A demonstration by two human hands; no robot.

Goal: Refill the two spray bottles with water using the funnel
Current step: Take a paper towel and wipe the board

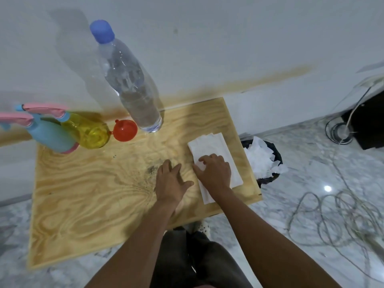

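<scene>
Two spray bottles stand at the far left of the plywood table (87, 196): a blue one (48, 135) and a clear yellow one (89, 130), both with pink trigger heads. A red funnel (124, 130) lies on its side right of the yellow bottle. A tall clear water bottle (128, 80) with a blue cap stands behind the funnel. My left hand (170, 182) rests flat on the table with fingers spread, holding nothing. My right hand (214, 171) lies on a stack of white paper towels (209, 145), fingertips pinching the top sheet's edge.
A black-lined bin (268, 175) full of crumpled white paper stands off the table's right edge. Loose cables (332, 217) lie on the marble floor to the right. A white wall runs behind the table. My legs are below the table's near edge.
</scene>
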